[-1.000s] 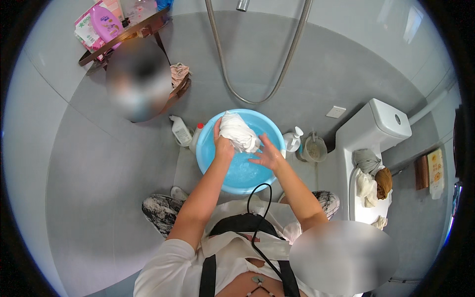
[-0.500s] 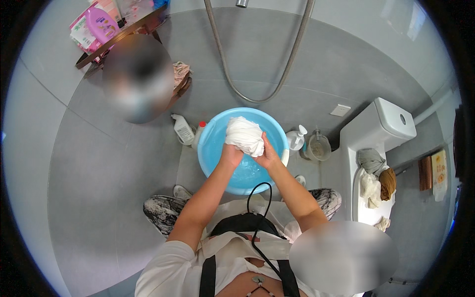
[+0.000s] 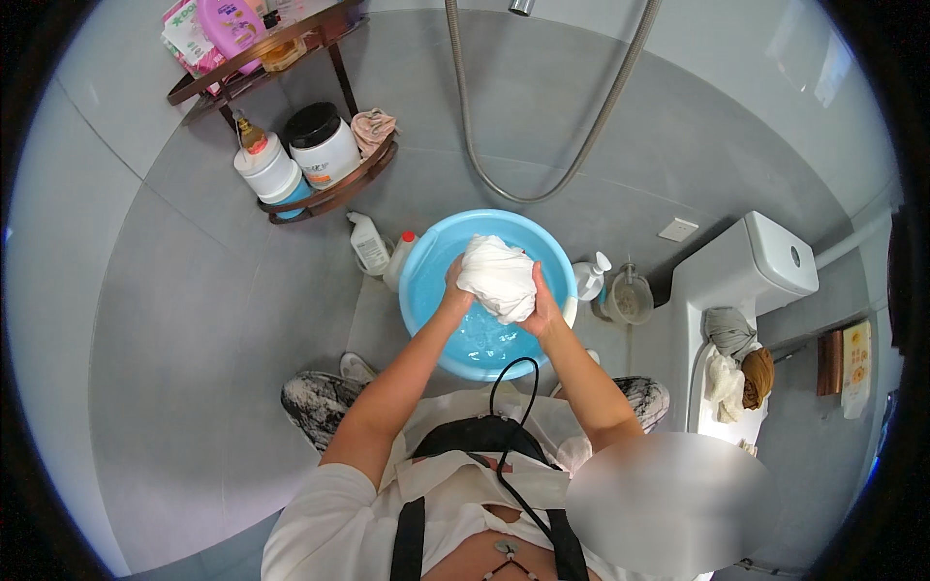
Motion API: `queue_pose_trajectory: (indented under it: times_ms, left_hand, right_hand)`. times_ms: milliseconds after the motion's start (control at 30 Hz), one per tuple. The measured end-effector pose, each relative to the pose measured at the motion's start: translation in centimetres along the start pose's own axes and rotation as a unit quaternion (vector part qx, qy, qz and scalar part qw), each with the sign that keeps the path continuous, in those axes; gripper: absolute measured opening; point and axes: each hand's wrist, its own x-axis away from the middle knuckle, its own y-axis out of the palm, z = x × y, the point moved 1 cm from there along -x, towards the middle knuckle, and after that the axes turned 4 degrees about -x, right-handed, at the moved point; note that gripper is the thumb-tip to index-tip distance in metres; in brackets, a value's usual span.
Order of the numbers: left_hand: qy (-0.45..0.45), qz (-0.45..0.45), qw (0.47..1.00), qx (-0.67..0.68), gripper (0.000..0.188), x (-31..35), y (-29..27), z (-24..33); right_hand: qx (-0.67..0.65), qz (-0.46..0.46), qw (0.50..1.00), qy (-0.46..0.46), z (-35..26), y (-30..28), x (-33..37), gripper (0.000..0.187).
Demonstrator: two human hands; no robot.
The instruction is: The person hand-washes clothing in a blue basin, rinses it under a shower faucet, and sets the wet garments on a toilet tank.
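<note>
A bunched white wet cloth [image 3: 498,275] is held above a round blue basin [image 3: 426,261] with water in it. My left hand [image 3: 453,289] grips the cloth's left side. My right hand [image 3: 541,308] clasps its right and lower side. Both hands press the cloth between them over the middle of the basin. The basin stands on the grey bathroom floor just in front of my knees.
A white bottle [image 3: 368,243] and a red-capped bottle [image 3: 398,259] stand left of the basin, a pump bottle [image 3: 589,276] and a small pot [image 3: 630,297] to its right. A corner rack [image 3: 325,189] holds jars. A white toilet [image 3: 744,281] is at right, a shower hose [image 3: 542,189] hangs behind.
The cloth has shifted from the basin's far left toward its middle, and both hands have closed in on it from either side.
</note>
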Motion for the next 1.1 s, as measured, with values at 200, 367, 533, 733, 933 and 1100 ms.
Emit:
queue_pose_trajectory:
  times_ms: [200, 367, 533, 733, 933, 1100]
  left_hand:
    - [-0.059, -0.151, 0.986, 0.030, 0.079, 1.5, -1.0, 0.4]
    - [-0.190, -0.191, 0.913, 0.305, 0.077, 2.8, -2.4, 2.4]
    - [-0.245, -0.198, 0.835, 0.451, 0.068, 1.0, -1.0, 5.2]
    - [-0.147, 0.035, 0.873, 0.464, 0.029, -1.9, 1.4, 3.8]
    - [-0.096, 0.200, 0.889, 0.400, 0.020, -1.3, 3.0, 5.7]
    - [-0.045, 0.177, 0.901, 0.393, 0.015, -1.8, 3.4, 4.7]
  right_hand:
    - [0.065, 0.058, 0.990, -0.115, -2.2, 0.8, -1.6, 0.051]
    - [0.393, 0.126, 0.884, -0.217, -4.8, 4.7, -0.1, 0.051]
    - [0.659, -0.071, 0.669, -0.336, -2.8, 7.9, 1.1, 0.042]
    - [0.481, 0.052, 0.811, -0.329, -1.2, 6.4, 0.6, 0.031]
    - [0.208, 0.119, 0.949, -0.205, -0.1, 3.5, -0.8, 0.038]
    - [0.082, 0.062, 0.988, -0.117, 0.4, 2.2, -1.6, 0.041]
